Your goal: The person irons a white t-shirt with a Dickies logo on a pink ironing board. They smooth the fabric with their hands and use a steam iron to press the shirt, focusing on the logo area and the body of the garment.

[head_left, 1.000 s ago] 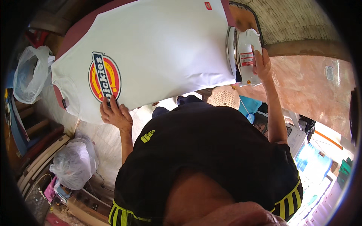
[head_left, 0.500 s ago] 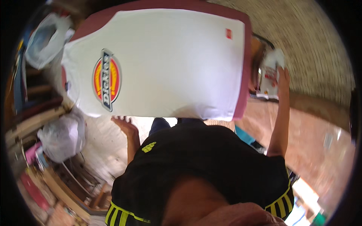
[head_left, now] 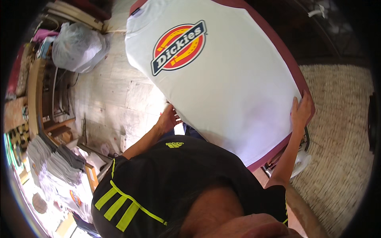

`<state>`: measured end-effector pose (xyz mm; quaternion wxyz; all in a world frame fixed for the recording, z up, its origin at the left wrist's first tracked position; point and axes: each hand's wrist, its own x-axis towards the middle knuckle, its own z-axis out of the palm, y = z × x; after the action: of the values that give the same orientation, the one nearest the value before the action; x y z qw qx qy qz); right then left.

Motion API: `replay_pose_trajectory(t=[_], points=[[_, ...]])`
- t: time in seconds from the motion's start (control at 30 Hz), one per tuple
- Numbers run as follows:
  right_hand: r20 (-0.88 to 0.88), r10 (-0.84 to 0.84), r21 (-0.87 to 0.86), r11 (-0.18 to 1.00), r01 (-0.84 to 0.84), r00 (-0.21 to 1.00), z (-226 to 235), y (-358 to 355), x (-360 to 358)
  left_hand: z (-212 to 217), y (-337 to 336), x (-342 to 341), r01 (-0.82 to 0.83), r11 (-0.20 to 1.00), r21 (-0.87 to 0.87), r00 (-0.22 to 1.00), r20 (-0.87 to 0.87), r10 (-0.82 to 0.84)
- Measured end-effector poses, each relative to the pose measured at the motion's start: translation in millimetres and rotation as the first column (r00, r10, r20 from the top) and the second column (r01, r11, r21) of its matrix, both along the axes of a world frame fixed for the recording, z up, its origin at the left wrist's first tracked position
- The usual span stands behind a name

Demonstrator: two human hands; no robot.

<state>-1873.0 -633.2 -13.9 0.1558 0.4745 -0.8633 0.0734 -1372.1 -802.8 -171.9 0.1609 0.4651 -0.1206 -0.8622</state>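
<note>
A white T-shirt (head_left: 234,75) with a red, yellow and dark printed emblem lies spread over a maroon padded board (head_left: 297,81). My right hand (head_left: 300,113) grips the board and shirt at the right corner, the thumb on top of the cloth and the fingers around the edge. At the near left edge of the shirt is my left hand (head_left: 168,119), its fingers apart and slightly curled. Some of its fingertips are partly hidden by the shirt's edge. Faint grey shading crosses the lower part of the shirt.
A filled translucent plastic bag (head_left: 79,47) sits on the floor at the left. Stacked grey folded garments (head_left: 55,158) lie at the lower left, near a wooden frame (head_left: 37,95). A white plastic-like item (head_left: 301,163) is below the board's right corner, beside a ribbed mat (head_left: 337,131).
My right hand has left the white item at the right and now holds the board's corner. The shirt and board appear turned in the view. My left hand stays near the shirt's near edge.
</note>
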Motion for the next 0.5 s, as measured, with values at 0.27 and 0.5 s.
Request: replay_pose_trajectory(t=[0.27, 0.5], points=[[0.756, -0.267, 0.216, 0.964, 0.158, 0.597, 30.1, 10.5, -12.2, 1.0, 25.3, 63.5, 0.535, 0.833, -0.143, 0.838, -0.035, -0.544], [0.810, 0.531, -0.570, 0.611, 0.550, 0.249, 173.2, 34.8, 64.2, 173.3, -57.0, 88.9, 0.515, 0.734, -0.443, 0.815, -0.014, -0.580]])
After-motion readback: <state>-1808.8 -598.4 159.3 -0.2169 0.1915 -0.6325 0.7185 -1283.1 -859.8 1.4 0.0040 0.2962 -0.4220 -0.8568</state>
